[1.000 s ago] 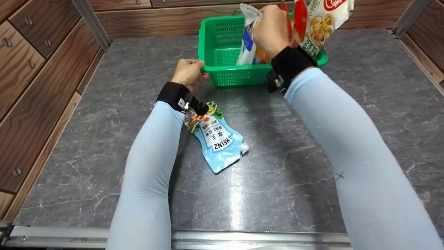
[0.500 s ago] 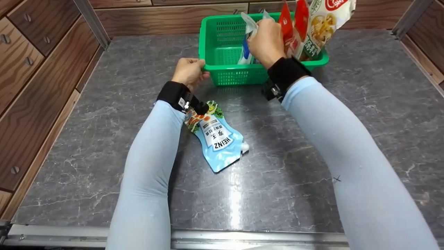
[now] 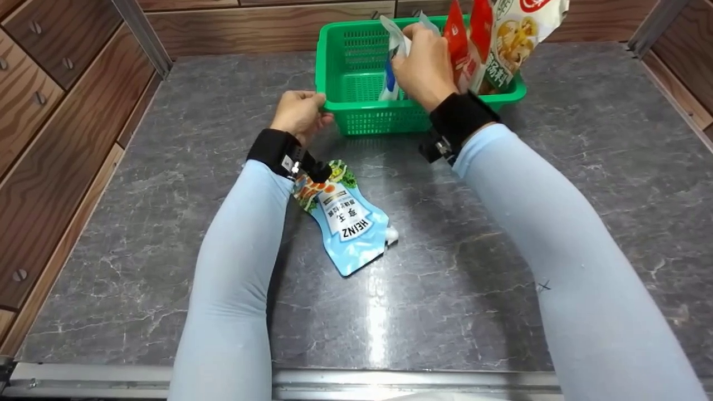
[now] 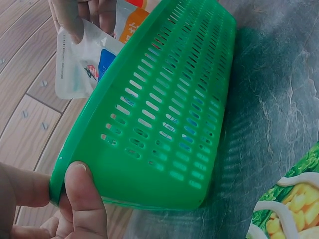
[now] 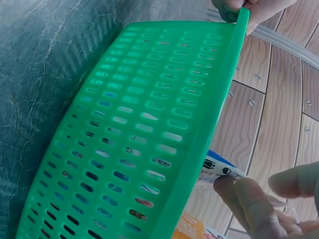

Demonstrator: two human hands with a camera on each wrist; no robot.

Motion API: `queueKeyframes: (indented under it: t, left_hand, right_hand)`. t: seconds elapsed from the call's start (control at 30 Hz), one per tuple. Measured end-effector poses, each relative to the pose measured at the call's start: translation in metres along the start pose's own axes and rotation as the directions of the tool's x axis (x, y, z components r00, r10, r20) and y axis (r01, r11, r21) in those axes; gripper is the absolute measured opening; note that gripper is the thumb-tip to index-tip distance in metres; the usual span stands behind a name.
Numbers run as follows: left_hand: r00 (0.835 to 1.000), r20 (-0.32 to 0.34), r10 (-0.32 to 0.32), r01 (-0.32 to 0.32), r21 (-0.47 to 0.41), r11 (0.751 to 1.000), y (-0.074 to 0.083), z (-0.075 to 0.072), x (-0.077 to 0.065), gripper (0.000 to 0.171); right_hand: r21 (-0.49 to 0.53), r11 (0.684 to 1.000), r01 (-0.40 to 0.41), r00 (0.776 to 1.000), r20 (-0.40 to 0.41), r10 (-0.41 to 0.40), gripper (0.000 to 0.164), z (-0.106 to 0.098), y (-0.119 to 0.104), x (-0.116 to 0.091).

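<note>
In the head view my left hand (image 3: pixel 301 114) pinches the rim at the near left corner of a green plastic basket (image 3: pixel 384 120). The left wrist view shows thumb and fingers on either side of that rim. My right hand (image 3: pixel 424 67) reaches over the basket's near side and grips the upper part of a white-and-blue pouch (image 3: pixel 390 78) standing inside. Its fingers cover much of the pouch; in the right wrist view, fingertips (image 5: pixel 227 186) lie against the pouch edge. Right of this hand stand a red packet (image 3: pixel 457 42) and a cream soup-seasoning packet (image 3: pixel 512 44).
A light-blue Heinz squeeze pouch (image 3: pixel 348 228) with a white cap lies on the grey marbled table (image 3: pixel 462 301), partly under my left wrist camera. Wood-patterned panels (image 3: pixel 267 28) stand behind the basket and along the sides. A metal rail (image 3: pixel 418 381) runs along the front edge.
My right hand has moved left, away from the red packets toward the white-and-blue pouch, showing more of the red ones. The left hand keeps its hold on the rim.
</note>
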State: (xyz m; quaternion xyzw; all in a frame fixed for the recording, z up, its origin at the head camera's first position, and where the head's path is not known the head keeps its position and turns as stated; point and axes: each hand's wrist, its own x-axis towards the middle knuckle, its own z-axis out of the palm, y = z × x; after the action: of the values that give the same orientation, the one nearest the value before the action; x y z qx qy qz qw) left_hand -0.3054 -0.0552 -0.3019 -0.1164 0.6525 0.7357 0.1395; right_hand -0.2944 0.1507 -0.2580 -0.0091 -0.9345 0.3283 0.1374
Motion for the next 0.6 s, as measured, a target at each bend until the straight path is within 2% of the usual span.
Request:
queueKeyframes:
  t: [0.2,0.43,0.5,0.6]
  left_hand:
    - [1.0,0.018,0.008,-0.008,-0.014,1.0,0.0,0.002,0.001,0.028]
    - [0.999,0.049,-0.001,-0.001,0.037,0.999,-0.004,-0.006,-0.003,0.033]
    - [0.998,0.055,-0.005,0.001,0.065,0.998,-0.005,-0.011,-0.006,0.037]
    - [0.998,0.062,0.01,-0.021,0.172,0.985,-0.006,-0.019,-0.014,0.046]
  right_hand:
    - [0.005,1.0,0.009,1.0,0.011,-0.009,0.042,-0.007,-0.001,-0.006]
    - [0.023,0.993,0.119,0.989,-0.095,-0.116,0.042,-0.016,0.001,-0.021]
    - [0.027,0.988,0.153,0.983,-0.104,-0.149,0.041,-0.021,0.001,-0.027]
    - [0.06,0.981,0.186,0.981,-0.071,-0.182,0.041,-0.029,0.001,-0.04]
